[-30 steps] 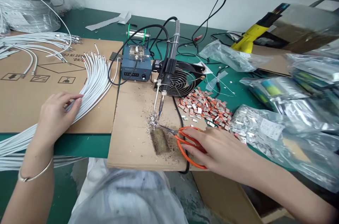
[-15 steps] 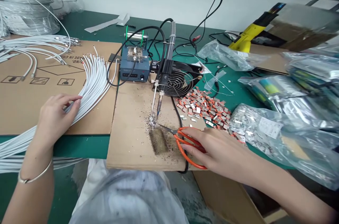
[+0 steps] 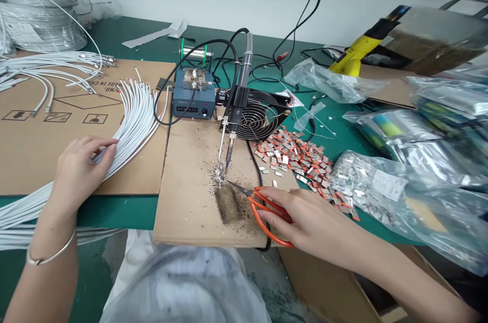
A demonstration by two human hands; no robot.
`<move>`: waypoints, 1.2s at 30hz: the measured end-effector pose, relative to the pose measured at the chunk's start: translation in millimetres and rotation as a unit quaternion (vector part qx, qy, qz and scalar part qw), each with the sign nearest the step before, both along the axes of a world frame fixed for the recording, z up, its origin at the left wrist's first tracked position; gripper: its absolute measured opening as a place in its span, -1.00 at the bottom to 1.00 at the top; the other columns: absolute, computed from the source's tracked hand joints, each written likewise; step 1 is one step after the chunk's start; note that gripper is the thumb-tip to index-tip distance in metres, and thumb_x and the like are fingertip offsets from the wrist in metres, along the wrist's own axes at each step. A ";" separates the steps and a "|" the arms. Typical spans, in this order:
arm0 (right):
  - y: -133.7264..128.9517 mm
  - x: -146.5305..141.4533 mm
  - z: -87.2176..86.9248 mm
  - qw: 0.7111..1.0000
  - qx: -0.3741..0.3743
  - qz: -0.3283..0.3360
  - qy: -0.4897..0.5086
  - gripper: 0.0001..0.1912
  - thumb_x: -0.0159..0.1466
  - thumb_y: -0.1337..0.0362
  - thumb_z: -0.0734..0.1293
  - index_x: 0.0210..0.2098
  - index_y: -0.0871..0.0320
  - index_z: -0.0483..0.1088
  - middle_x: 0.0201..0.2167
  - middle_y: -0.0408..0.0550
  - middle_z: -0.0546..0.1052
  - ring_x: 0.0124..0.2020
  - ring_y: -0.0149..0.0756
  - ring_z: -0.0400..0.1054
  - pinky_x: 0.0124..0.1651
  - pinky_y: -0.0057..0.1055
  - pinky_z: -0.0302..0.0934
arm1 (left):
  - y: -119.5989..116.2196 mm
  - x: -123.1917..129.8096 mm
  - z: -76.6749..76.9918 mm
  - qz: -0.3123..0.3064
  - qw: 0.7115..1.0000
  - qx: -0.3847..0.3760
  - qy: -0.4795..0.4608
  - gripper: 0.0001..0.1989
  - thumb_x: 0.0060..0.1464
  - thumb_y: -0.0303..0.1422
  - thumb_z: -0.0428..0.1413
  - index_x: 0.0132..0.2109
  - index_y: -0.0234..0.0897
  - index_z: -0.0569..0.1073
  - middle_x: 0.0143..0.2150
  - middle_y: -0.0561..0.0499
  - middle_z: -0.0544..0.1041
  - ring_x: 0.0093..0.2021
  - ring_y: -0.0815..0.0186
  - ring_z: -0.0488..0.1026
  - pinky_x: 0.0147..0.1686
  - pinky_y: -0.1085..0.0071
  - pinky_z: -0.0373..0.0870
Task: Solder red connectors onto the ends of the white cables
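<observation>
My right hand [image 3: 293, 213] holds orange-handled scissors [image 3: 267, 211], their dark tip touching or just above the edge of a pile of solder bits [image 3: 219, 176]. Just below that pile lies a brown sponge-like block [image 3: 229, 205] on the cardboard. A soldering iron [image 3: 238, 104] in a stand points down at the pile. My left hand [image 3: 86, 168] is beside a fan of white cables [image 3: 133, 124], thumb and index finger brought together at the cables' left edge; whatever is between them is too small to make out.
Behind stand a blue soldering station [image 3: 193, 96], a solder spool [image 3: 196, 53] and a black fan [image 3: 257, 119]. Orange-and-silver connector pieces [image 3: 301, 157] lie right of centre, with plastic bags [image 3: 369, 185] beyond. More cables [image 3: 49, 66] lie at left.
My right hand and the scissors have shifted slightly to the left. The left hand has hardly moved.
</observation>
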State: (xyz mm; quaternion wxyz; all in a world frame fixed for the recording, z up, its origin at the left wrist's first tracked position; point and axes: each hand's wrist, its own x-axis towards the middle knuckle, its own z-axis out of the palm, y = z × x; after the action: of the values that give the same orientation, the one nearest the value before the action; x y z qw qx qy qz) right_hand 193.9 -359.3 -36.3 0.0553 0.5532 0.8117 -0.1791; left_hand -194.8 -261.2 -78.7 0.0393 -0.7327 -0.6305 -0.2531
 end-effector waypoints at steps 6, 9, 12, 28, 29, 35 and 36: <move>-0.2 -0.8 -1.8 1.000 0.005 -0.005 0.001 -0.69 0.40 0.12 0.05 -0.35 0.10 0.26 -0.57 -0.12 0.34 -0.56 -0.30 0.25 -0.47 -0.35 -0.10 | -0.5 0.7 0.1 0.007 1.000 -0.003 0.000 -0.60 0.22 -0.11 -0.09 -0.17 -0.21 0.57 -0.28 -0.05 0.57 -0.31 0.22 0.42 -0.28 0.30 0.29; 0.4 -1.2 -1.3 1.000 -0.008 -0.012 -0.010 -0.69 0.40 0.11 0.03 -0.35 0.10 0.24 -0.56 -0.11 0.33 -0.54 -0.28 0.25 -0.45 -0.35 -0.07 | -0.4 1.3 1.0 0.009 1.000 -0.008 -0.002 -0.59 0.22 -0.11 -0.10 -0.16 -0.22 0.57 -0.27 -0.05 0.57 -0.31 0.21 0.42 -0.29 0.31 0.28; 0.9 -2.0 0.6 1.000 -0.022 -0.019 -0.008 -0.68 0.40 0.09 0.02 -0.34 0.09 0.23 -0.54 -0.11 0.33 -0.53 -0.27 0.25 -0.44 -0.34 -0.07 | -0.2 0.7 1.0 0.009 1.000 -0.012 -0.002 -0.58 0.22 -0.11 -0.09 -0.15 -0.24 0.57 -0.26 -0.07 0.57 -0.31 0.21 0.41 -0.31 0.31 0.28; 4.8 -4.4 1.4 0.999 -0.026 -0.028 -0.015 -0.70 0.38 0.08 0.02 -0.32 0.09 0.23 -0.53 -0.10 0.32 -0.51 -0.25 0.23 -0.42 -0.34 -0.11 | 0.9 -0.9 -1.8 0.001 1.000 0.001 0.000 -0.58 0.23 -0.11 -0.08 -0.16 -0.25 0.58 -0.28 -0.06 0.55 -0.33 0.22 0.40 -0.30 0.31 0.28; 5.1 -4.6 1.5 0.999 -0.025 -0.026 -0.015 -0.70 0.38 0.08 0.02 -0.33 0.09 0.22 -0.53 -0.11 0.31 -0.51 -0.25 0.22 -0.42 -0.33 -0.12 | 1.0 -1.0 -2.0 0.002 1.000 0.003 -0.001 -0.59 0.23 -0.11 -0.08 -0.16 -0.24 0.58 -0.28 -0.05 0.55 -0.32 0.22 0.40 -0.30 0.31 0.27; 5.1 -5.4 3.3 0.999 -0.022 -0.030 -0.019 -0.70 0.37 0.08 0.01 -0.34 0.08 0.21 -0.55 -0.11 0.31 -0.54 -0.26 0.19 -0.43 -0.34 -0.16 | 0.6 -0.9 -1.4 0.006 1.000 0.002 -0.005 -0.59 0.23 -0.11 -0.07 -0.16 -0.24 0.58 -0.29 -0.05 0.55 -0.34 0.23 0.39 -0.31 0.31 0.26; 5.0 -5.6 3.5 0.999 -0.022 -0.029 -0.019 -0.70 0.37 0.08 0.01 -0.34 0.08 0.21 -0.54 -0.11 0.31 -0.55 -0.26 0.18 -0.44 -0.34 -0.17 | 0.6 -1.0 -1.2 0.006 1.000 0.004 -0.004 -0.59 0.23 -0.11 -0.07 -0.16 -0.24 0.58 -0.29 -0.05 0.55 -0.34 0.23 0.39 -0.31 0.31 0.26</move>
State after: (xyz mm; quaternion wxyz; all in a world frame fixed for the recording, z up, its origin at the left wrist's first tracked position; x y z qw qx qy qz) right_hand 188.3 -354.2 -32.7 0.0776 0.5788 0.7897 -0.1879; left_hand -195.8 -260.6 -79.9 0.0409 -0.7274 -0.6342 -0.2586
